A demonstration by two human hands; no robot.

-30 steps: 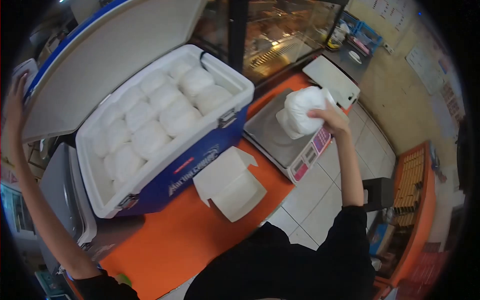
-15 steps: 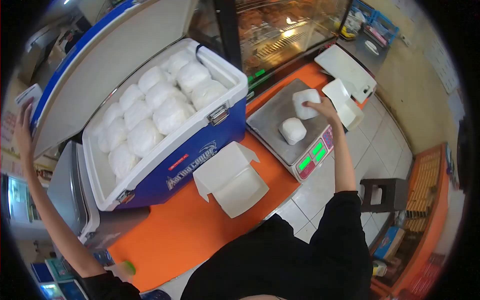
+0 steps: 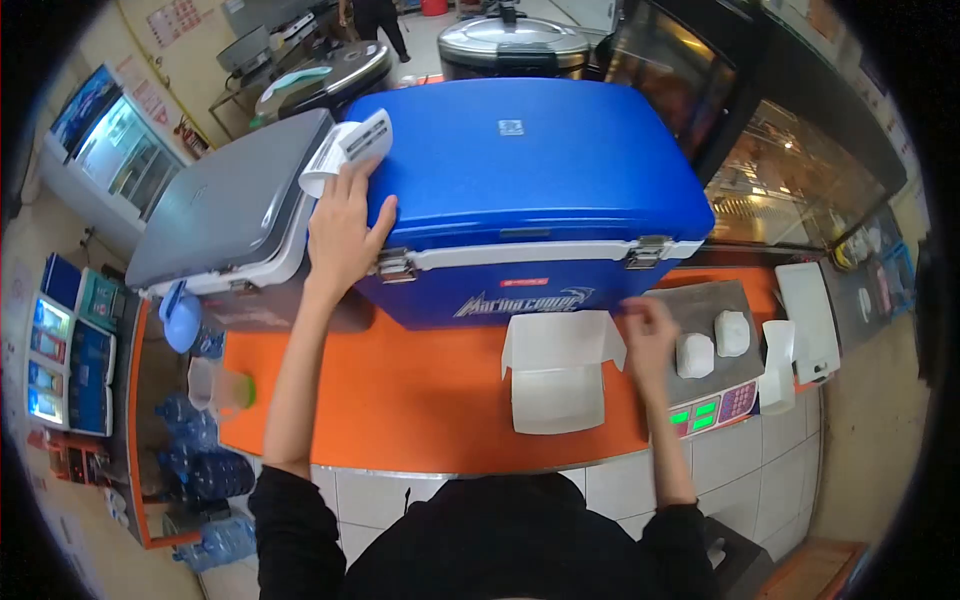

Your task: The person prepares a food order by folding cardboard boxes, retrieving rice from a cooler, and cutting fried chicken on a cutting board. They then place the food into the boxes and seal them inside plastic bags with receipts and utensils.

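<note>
The blue cooler point(image 3: 530, 165) has its lid down, with latches on the front. My left hand point(image 3: 345, 225) lies at the lid's left front corner, fingers stretched out and thumb apart. A curled white paper slip point(image 3: 350, 150) shows at its fingertips. Over the counter, my right hand point(image 3: 650, 335) has loosely bent fingers with nothing in them. It is between an open white takeaway box point(image 3: 558, 395) and a weighing scale point(image 3: 685, 300). Two white wrapped rounded portions point(image 3: 695, 356) rest on the scale's metal plate, and its displays glow green.
A grey cooler point(image 3: 235, 205) stands left of the blue one on the orange counter point(image 3: 400, 410). A white board point(image 3: 808, 315) and another white box point(image 3: 776, 365) are right of the scale. Behind stand a large round pot point(image 3: 513, 45), a glass display case point(image 3: 790, 175) and a person point(image 3: 378, 20).
The cooler lid has come down, hiding the wrapped portions inside. My right hand has left the portion on the scale and moved left. The view has turned left.
</note>
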